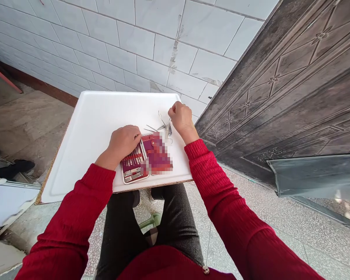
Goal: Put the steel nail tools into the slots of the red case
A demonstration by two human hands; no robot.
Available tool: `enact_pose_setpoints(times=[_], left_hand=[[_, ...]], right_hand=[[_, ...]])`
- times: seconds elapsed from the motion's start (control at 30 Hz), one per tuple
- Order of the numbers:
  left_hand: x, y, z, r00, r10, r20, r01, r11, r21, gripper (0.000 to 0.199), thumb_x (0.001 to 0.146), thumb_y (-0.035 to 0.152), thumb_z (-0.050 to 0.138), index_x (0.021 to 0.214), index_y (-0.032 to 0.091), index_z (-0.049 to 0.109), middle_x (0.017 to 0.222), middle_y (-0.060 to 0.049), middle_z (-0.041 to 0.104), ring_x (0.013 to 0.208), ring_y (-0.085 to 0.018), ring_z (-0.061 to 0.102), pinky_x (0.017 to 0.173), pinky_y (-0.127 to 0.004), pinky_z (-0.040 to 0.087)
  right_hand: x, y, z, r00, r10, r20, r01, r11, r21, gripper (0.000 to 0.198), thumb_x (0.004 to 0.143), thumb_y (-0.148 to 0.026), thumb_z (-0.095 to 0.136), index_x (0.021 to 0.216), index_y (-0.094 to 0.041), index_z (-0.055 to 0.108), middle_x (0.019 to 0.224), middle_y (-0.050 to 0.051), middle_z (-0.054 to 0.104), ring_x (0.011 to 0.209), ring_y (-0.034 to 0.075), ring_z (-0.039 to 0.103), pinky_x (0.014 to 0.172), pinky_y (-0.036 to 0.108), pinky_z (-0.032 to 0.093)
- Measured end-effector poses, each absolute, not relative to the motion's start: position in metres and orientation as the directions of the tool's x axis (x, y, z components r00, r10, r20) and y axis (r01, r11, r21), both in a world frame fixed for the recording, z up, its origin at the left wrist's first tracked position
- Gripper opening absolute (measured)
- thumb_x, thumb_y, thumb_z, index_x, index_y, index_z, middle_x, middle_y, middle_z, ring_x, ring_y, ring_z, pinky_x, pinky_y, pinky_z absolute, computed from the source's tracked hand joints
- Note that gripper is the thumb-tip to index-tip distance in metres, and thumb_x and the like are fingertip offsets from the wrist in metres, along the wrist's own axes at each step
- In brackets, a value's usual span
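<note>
An opened manicure set case point(136, 175) lies on the white tabletop point(105, 112), near its front edge. Slim metal tools sit in slots in its left half; the red and purple right half is partly blurred out. My left hand point(123, 140) rests over the upper left of the case, fingers curled and thumb by its edge. To the right, my right hand point(181, 118) is closed in a pinch just above several loose metal tools point(161, 127), one of which looks like a nail clipper point(169, 129). What its fingertips hold, if anything, is hidden.
A tiled wall point(151, 46) stands behind the table. On the right is a dark patterned metal door point(280, 85), with a glass-like panel point(315, 175) below it. My legs point(177, 225) are under the table's front edge, near a green stool point(151, 221).
</note>
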State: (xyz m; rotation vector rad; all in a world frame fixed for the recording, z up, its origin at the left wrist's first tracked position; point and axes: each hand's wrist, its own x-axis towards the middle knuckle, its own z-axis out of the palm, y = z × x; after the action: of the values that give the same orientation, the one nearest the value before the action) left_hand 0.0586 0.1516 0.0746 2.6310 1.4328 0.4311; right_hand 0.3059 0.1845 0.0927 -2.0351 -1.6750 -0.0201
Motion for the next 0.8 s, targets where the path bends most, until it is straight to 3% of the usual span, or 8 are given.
enact_pose_setpoints(times=[0.13,0.27,0.53,0.8], left_hand=[[0.059,0.151,0.075,0.51,0.838,0.194,0.807,-0.544,0.23,0.031,0.1,0.028,0.043,0.084,0.022,0.069,0.107,-0.006,0.077,0.102,-0.025,0.069,0.068,-0.033,0.046],[0.06,0.151,0.075,0.51,0.839,0.187,0.813,-0.542,0.212,0.029,0.1,0.027,0.044,0.088,0.022,0.07,0.111,-0.005,0.077,0.106,-0.025,0.069,0.07,-0.033,0.047],[0.06,0.149,0.073,0.496,0.816,0.297,0.788,-0.567,0.24,0.032,0.101,0.028,0.046,0.092,0.023,0.077,0.123,-0.004,0.077,0.112,-0.026,0.07,0.084,-0.038,0.054],[0.063,0.148,0.07,0.576,0.746,0.333,0.684,-0.664,0.304,0.03,0.1,0.029,0.05,0.094,0.025,0.079,0.126,-0.003,0.076,0.114,-0.025,0.07,0.087,-0.039,0.057]], right_hand=[[0.309,0.182,0.092,0.271,0.889,0.368,0.819,-0.012,-0.574,0.02,0.098,-0.016,0.044,0.104,-0.018,0.063,0.08,0.004,0.068,0.075,0.019,0.067,0.073,0.031,0.046],[0.297,0.179,0.085,0.256,0.921,0.295,0.67,0.051,-0.74,0.013,0.097,-0.018,0.046,0.092,-0.02,0.058,0.076,0.001,0.067,0.065,0.015,0.067,0.066,0.028,0.046],[0.273,0.173,0.074,0.155,0.967,0.204,0.616,0.067,-0.785,0.01,0.092,-0.015,0.051,0.085,-0.022,0.056,0.071,-0.002,0.067,0.062,0.015,0.067,0.066,0.026,0.05],[0.27,0.168,0.072,0.13,0.974,0.187,0.575,0.079,-0.814,0.012,0.088,-0.014,0.054,0.079,-0.022,0.053,0.069,-0.003,0.067,0.059,0.014,0.067,0.065,0.025,0.051]])
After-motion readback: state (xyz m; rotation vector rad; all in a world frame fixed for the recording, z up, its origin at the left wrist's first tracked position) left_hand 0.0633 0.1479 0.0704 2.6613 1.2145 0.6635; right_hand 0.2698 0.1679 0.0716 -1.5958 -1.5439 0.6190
